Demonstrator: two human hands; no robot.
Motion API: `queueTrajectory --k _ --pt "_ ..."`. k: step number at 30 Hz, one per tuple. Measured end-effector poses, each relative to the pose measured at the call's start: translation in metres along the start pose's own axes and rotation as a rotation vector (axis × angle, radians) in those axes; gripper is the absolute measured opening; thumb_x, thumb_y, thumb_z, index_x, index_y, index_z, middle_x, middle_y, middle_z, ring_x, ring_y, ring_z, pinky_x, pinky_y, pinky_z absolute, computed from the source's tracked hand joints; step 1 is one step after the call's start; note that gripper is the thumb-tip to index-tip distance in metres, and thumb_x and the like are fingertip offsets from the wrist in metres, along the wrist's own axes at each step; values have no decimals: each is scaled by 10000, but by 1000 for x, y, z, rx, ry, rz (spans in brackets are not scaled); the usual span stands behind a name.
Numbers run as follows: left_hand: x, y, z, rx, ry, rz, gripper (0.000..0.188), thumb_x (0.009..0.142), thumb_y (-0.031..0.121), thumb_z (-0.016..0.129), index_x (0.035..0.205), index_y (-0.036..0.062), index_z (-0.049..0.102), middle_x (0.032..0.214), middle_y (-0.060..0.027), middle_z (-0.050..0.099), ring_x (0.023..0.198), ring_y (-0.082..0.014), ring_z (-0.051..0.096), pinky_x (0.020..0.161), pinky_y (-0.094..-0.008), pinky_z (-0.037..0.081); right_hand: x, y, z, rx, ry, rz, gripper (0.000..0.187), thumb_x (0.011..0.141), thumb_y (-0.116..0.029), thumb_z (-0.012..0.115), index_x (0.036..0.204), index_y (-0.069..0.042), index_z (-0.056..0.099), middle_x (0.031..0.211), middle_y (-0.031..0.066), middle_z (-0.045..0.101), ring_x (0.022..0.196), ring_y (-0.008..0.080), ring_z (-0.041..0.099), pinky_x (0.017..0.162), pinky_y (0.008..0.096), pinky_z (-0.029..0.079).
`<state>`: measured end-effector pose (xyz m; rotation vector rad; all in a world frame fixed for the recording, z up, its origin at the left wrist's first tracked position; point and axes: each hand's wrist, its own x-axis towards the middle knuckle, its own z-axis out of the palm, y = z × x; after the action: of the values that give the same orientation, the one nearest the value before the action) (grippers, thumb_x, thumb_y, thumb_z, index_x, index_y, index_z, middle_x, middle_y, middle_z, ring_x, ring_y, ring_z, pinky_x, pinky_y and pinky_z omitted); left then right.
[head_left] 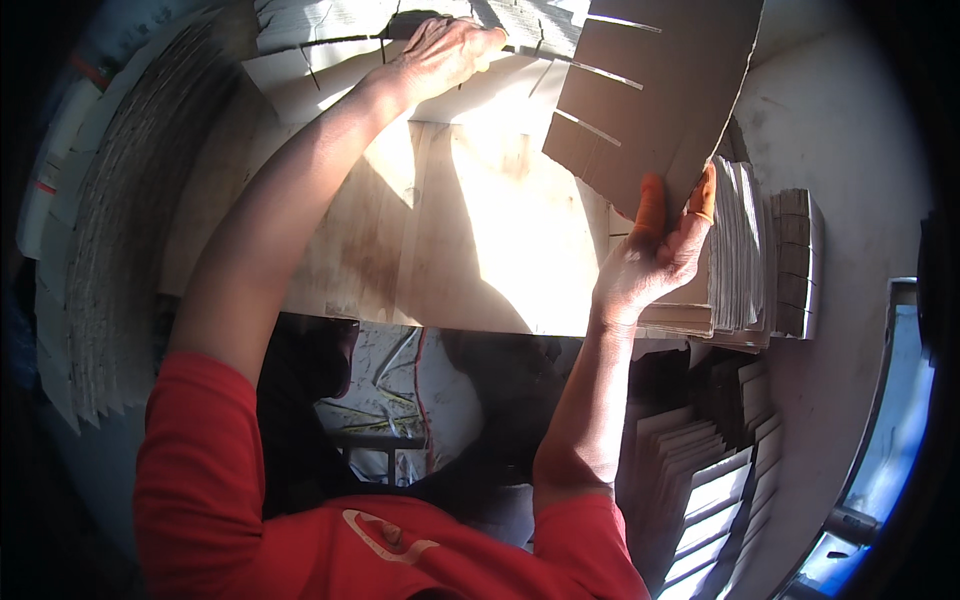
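My right hand (655, 250) grips the lower corner of a brown cardboard sheet (665, 90), thumb on one side and fingers on the other. Several narrow slots run in from the sheet's left edge. Orange covers sit on the thumb and a finger of that hand. Reaching to the far side of the table, my left hand (445, 58) closes over the top edge of a pale slotted cardboard partition (340, 75). Its fingertips are partly hidden behind the cardboard. The held sheet's left edge hangs near the partition's right end.
The wooden table (430, 240) carries bright sun patches. A tall stack of cardboard (130, 220) stands at left. More cardboard bundles (740, 250) stand at the table's right end. Below right lie further slotted pieces (700, 500), beside a pale wall (850, 180).
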<state>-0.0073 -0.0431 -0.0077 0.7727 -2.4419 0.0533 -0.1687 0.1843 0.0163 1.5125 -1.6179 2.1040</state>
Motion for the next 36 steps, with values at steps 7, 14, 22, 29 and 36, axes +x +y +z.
queueTrajectory --k 7,14,22,29,36 --pt "-16 25 -7 -204 -297 -62 114 716 37 578 675 -38 503 678 -205 566 687 -334 624 626 -423 467 -3 -10 2 -13 -99 54 412 958 34 397 1365 -18 432 1406 107 436 1274 194 433 1014 354 435" --pt "-27 35 -2 -124 -184 122 128 683 50 588 634 -5 483 620 -161 501 626 -341 570 546 -437 420 -2 -7 -5 -225 -131 -107 398 976 -2 372 1370 -13 425 1361 124 492 1196 200 512 953 352 482" --pt "-34 40 -1 -195 -258 18 171 670 31 562 606 -6 408 608 -167 463 638 -343 537 567 -433 395 2 -6 -6 -304 -73 -174 421 917 46 492 1334 1 458 1300 132 553 1037 197 617 855 309 528" --pt "-34 43 -1 -264 -229 -22 188 662 21 564 602 -12 388 607 -171 462 649 -351 545 580 -444 405 -3 -8 -7 -171 -81 -72 479 916 93 464 1372 -49 433 1332 121 529 1040 170 611 893 303 519" --pt "-34 48 -10 -222 -211 -42 176 674 41 569 612 -19 416 630 -177 481 666 -356 553 591 -446 419 1 -8 -10 -189 -84 -107 453 939 61 438 1381 -39 420 1354 119 508 1086 185 587 913 319 509"
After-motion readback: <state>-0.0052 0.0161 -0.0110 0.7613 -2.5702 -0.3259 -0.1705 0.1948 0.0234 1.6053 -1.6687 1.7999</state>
